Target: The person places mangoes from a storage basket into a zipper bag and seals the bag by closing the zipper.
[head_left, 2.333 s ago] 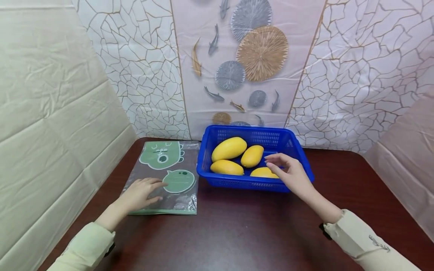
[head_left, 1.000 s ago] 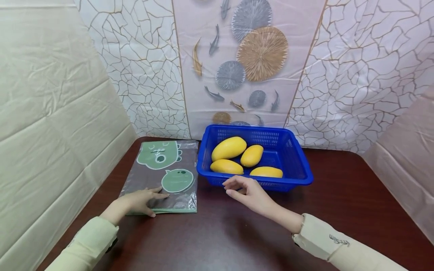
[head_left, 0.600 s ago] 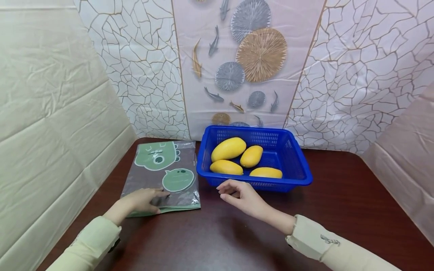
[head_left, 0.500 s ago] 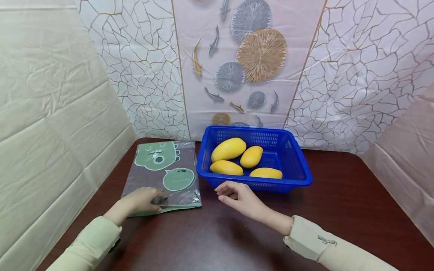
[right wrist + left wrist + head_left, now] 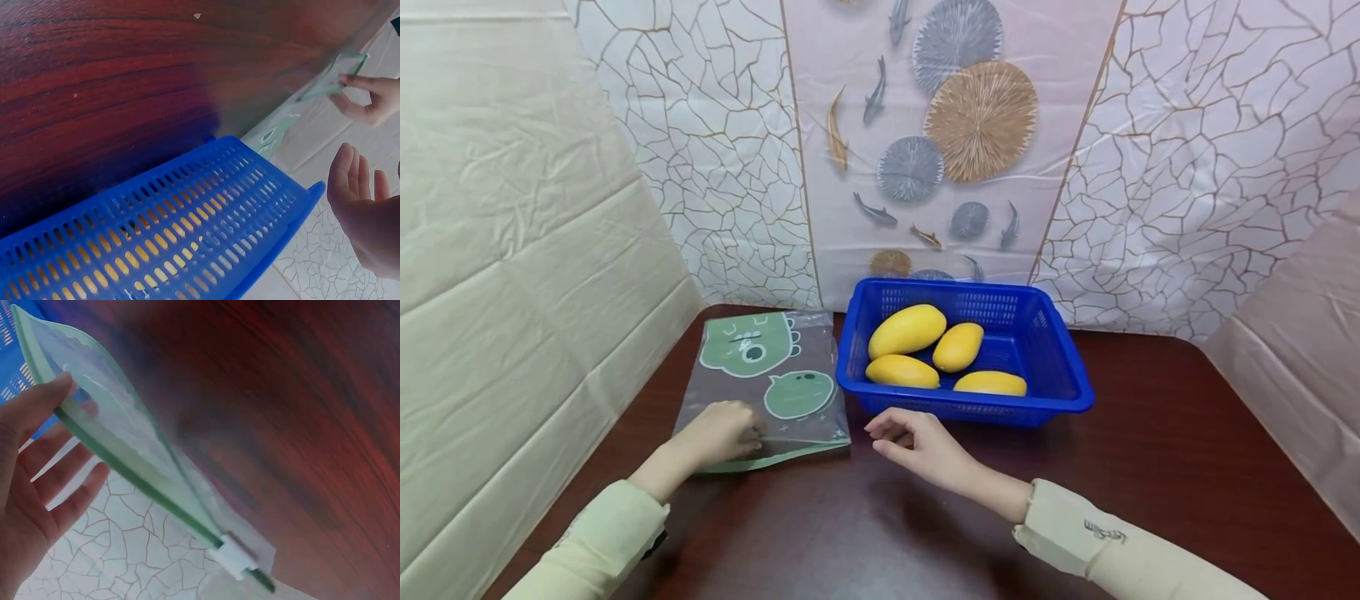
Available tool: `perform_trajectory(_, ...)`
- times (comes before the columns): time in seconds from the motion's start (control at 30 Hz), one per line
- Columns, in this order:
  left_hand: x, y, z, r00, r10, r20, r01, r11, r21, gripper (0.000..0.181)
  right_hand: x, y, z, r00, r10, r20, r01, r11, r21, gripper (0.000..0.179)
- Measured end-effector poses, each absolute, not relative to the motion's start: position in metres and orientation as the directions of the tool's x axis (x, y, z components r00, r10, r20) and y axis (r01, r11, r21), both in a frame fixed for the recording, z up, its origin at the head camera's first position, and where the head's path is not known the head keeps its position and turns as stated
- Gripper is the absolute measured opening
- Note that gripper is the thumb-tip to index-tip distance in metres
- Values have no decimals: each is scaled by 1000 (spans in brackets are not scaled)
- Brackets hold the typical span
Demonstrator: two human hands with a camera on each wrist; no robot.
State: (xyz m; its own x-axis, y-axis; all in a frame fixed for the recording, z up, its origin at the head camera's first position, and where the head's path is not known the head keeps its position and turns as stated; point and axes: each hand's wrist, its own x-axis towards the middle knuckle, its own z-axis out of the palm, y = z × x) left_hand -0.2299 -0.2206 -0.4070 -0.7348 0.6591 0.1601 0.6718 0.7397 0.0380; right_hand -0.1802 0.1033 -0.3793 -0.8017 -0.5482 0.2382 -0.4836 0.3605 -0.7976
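Note:
My left hand (image 5: 724,435) pinches the near edge of a clear zip bag (image 5: 801,393) with green cartoon prints. In the left wrist view, the thumb (image 5: 57,390) lies at the inner side of the bag's green-edged mouth and the fingers are behind the film. The mouth gapes, and a white slider (image 5: 234,555) sits near one end of it. My right hand (image 5: 925,450) hovers with loosely bent fingers, holding nothing, between the bag and a blue basket (image 5: 1052,406). Several yellow mangoes (image 5: 907,329) lie inside the basket.
The dark red-brown wooden table (image 5: 1150,433) carries the bag at left and the basket at centre back. Behind stands a patterned cloth wall (image 5: 737,150), with a plain cream cloth (image 5: 512,292) along the left side.
My right hand came out of the basket and moved left and nearer. My left hand took hold of the bag's near edge and lifted it, and its mouth has parted.

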Motion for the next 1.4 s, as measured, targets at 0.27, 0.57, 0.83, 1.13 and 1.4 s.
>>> perform_trajectory(0.27,-230,-223,-406,-653,683,328,713,700,-36,29,-179,88,-389,-750,-611,251,-539,348,-767,16)
perform_trajectory(0.57,-224,-218,-406,-636,667,389,703,708,-64,23,-185,73,-381,-698,-645,311,-654,399,-643,15)
perform_trajectory(0.83,-226,-212,-404,-607,678,415,708,699,-105,23,-195,57,-381,-535,-785,312,-845,485,-226,23)
perform_trajectory(1.13,-232,-205,-405,-575,687,445,713,687,-140,30,-198,47,-390,-407,-877,255,-891,443,102,31)
perform_trajectory(1.4,-235,-200,-403,-574,697,430,720,680,-140,30,-206,40,-394,-381,-900,213,-858,430,279,30)
